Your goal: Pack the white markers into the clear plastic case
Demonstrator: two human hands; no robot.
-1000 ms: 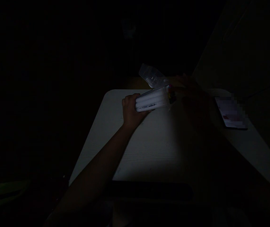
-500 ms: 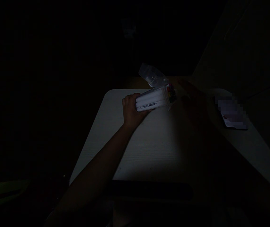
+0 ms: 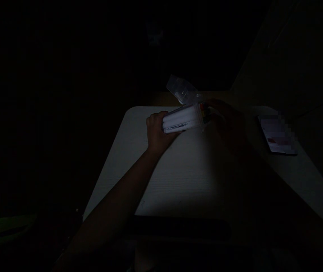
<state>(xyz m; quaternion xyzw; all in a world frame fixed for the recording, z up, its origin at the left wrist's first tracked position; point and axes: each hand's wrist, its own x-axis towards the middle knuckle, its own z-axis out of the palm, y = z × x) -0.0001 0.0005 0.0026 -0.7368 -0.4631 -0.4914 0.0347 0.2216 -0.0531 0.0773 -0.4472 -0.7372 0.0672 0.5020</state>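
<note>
A: How far along does the work appear to be?

B: The opening is judged done: a clear plastic flap [image 3: 182, 90], apparently the lid, is tipped back beyond the far side of the marker case [image 3: 200, 120]. White-barrelled markers [image 3: 178, 120] are packed inside, with coloured caps [image 3: 205, 112] shown at the right end. The flap is not closed over them; what else is left cannot be told in this darkness.

A: And how is the case placed in the grip?

B: Its left end is clasped by the left hand [image 3: 156, 132], and it is laid over sideways at the far part of the white table [image 3: 175, 166], with the capped end turned right. Whether the tabletop is touched by it cannot be made out.

A: And the right hand [image 3: 231, 121]?

B: It is held just right of the caps, deep in shadow; whether one is pinched cannot be told. Farther right, a phone [image 3: 277, 138] is seen.
</note>
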